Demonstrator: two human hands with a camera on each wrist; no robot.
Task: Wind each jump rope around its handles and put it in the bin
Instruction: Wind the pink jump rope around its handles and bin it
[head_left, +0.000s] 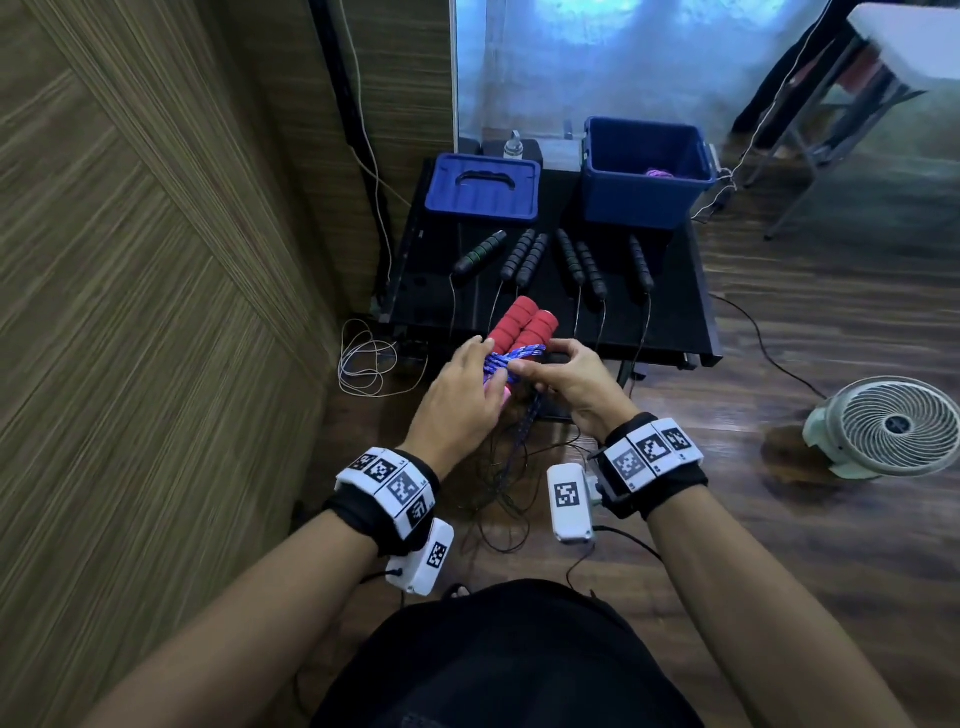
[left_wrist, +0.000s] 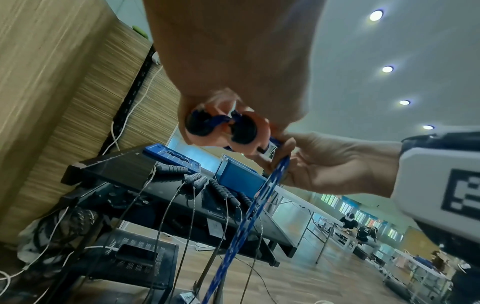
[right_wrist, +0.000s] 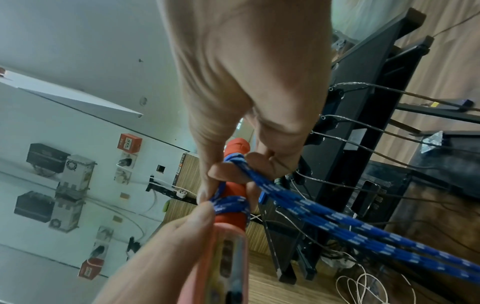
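- Two red handles (head_left: 522, 325) held side by side, clear of the black table (head_left: 670, 322), just off its near edge.
- Left hand (head_left: 465, 395) curled round the lower ends of the handles, thumb side pressing the blue rope (head_left: 514, 358) against the foam.
- Right hand (head_left: 569, 382) pinching the rope between thumb and fingers (right_wrist: 270, 164), right at the crossing of the turns.
- Only a few turns on so far, bunched near the lower part of the handles; upper foam bare.
- Several strands of loose rope (right_wrist: 363, 228) running away from the right-hand pinch and hanging down toward the floor.
- Step in hand, by the look of it: winding, early to middle, with plenty of slack left.
- Next move likely calling for the right hand to carry the strands round both handles again, keeping tension, while the left stops the pair from splaying.
- Risk: turns sliding off if the pinch slackens.
- Six black handles (head_left: 524, 260) in a row across the middle of the table, thin cables trailing over the near edge, not yet wound.
- Blue bin (head_left: 647, 174) open at the far right corner of the table, something pink inside, too small to name.
- Blue lid (head_left: 483, 188) flat at the far left corner, beside the bin.
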